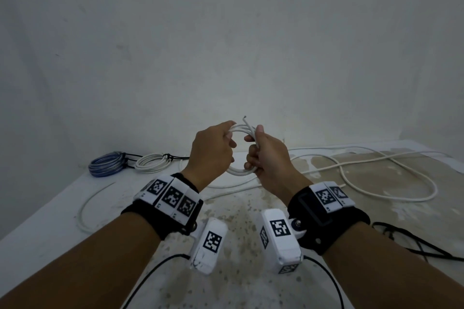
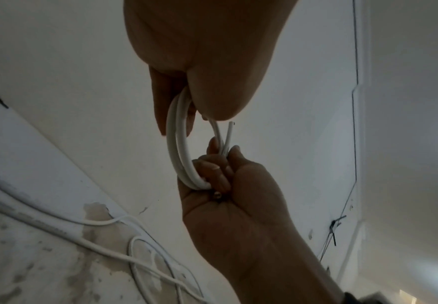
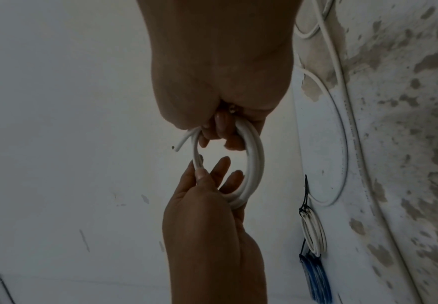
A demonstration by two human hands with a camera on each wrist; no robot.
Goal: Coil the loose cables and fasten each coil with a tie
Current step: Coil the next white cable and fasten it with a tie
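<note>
Above the table I hold a small white cable coil (image 1: 241, 130) between both hands. My left hand (image 1: 213, 150) pinches the coil's left side, with the fingers (image 3: 224, 164) reaching through the loop. My right hand (image 1: 263, 155) grips the right side in a fist, fingers (image 2: 212, 166) curled round the strands. The cable's cut end (image 1: 244, 118) sticks up above the coil (image 2: 178, 148). A long loose white cable (image 1: 376, 175) sprawls over the table to the right. Several black ties (image 1: 414, 241) lie at the near right.
At the far left of the stained white table (image 1: 238, 221) lie a tied blue coil (image 1: 108, 164) and a tied white coil (image 1: 153, 163), both with black ties. Another white cable (image 1: 85, 208) loops at the left. A bare wall stands right behind the table.
</note>
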